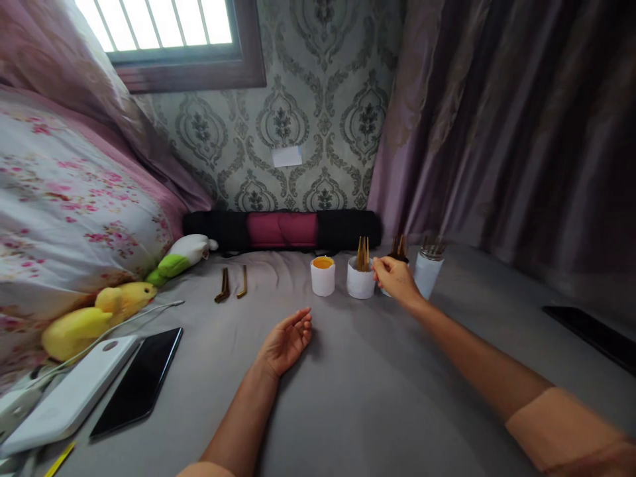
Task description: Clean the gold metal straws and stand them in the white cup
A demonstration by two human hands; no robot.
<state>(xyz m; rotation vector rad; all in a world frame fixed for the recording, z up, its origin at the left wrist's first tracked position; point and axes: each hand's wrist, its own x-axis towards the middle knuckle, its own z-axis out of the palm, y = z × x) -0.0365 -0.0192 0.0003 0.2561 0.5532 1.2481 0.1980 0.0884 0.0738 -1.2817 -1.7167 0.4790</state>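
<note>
My right hand (396,277) is closed in a pinch at the right rim of a white cup (360,285). Whatever is between its fingertips, if anything, is too small to make out. Several thin gold-coloured sticks (364,254) stand upright in that cup. Partly behind the hand is another container with dark and gold sticks (399,246). A taller white-wrapped jar (428,275) holding thin sticks stands farther right. Left of the cup is a white cup (322,278) with a yellow-orange inside. My left hand (288,341) rests palm up on the grey sheet, fingers loosely curled, holding nothing.
Two small bundles of bent gold-brown sticks (223,286) lie at left on the grey sheet (348,397). Plush toys (124,299), a cable, a white power bank (74,391) and a black phone (142,381) lie leftward. A black-and-maroon roll (282,230) lines the wall. A dark flat object (591,334) lies right.
</note>
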